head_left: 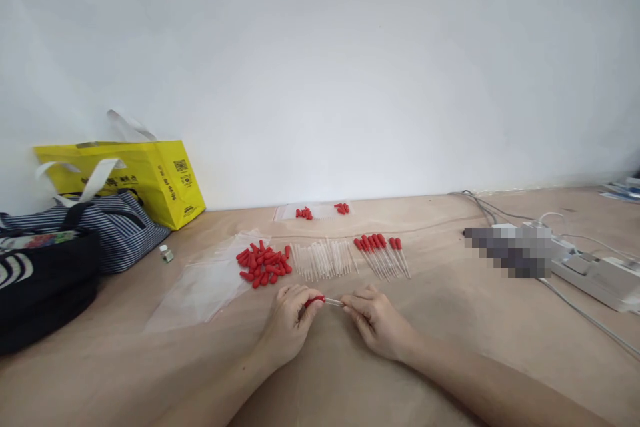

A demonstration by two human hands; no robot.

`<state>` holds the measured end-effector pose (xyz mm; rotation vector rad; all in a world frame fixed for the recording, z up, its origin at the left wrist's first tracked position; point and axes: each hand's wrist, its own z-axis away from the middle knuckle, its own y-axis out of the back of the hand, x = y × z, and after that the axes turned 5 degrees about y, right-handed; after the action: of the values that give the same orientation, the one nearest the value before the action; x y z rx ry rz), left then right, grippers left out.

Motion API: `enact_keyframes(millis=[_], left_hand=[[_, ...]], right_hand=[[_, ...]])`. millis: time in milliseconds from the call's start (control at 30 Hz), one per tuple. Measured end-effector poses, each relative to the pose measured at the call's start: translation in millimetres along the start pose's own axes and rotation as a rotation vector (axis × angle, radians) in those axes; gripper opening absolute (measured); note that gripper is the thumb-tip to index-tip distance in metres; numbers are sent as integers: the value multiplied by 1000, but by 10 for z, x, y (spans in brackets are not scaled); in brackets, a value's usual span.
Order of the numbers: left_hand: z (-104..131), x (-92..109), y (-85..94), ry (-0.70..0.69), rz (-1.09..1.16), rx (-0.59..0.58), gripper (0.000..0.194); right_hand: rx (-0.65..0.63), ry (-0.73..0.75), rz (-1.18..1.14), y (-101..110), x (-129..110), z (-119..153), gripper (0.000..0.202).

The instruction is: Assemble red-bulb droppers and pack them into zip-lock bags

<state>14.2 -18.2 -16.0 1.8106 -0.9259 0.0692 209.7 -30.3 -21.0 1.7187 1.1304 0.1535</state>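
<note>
My left hand (293, 320) is closed around a red rubber bulb (314, 301). From the bulb a clear glass dropper tube (333, 302) runs to the right, and my right hand (376, 321) pinches its far end. Just beyond my hands lies a pile of loose red bulbs (263, 263). To the right of that pile, bare glass tubes (324, 260) lie side by side in a row. Several droppers with red bulbs fitted (381, 255) lie further right, their bulbs pointing away from me. How far the tube sits inside the held bulb is hidden by my fingers.
Clear plastic bags (203, 290) lie flat at left; another bag (323, 211) with red bulbs is near the wall. A small bottle (166, 253), yellow bag (170, 173), striped bag (133, 230) and black bag (55, 293) stand left. A power strip (600, 280) with cables is right.
</note>
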Motion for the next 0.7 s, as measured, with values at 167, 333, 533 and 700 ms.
enact_keyframes(millis=[167,333,533,700], left_hand=[[3,18,23,-82,-31,-33,19],[15,51,31,-166,-73,-53,18],[36,74,29,-182,-71,-26,19],[32,82,40,-170,-86,-66,19]], right_hand=[[-62,89,138,64,77,-29,18],[-64,165,187,84,96,-28,19],[1,192,145,16,39,-50,21],[-33,199,129,19,20,-88,21]])
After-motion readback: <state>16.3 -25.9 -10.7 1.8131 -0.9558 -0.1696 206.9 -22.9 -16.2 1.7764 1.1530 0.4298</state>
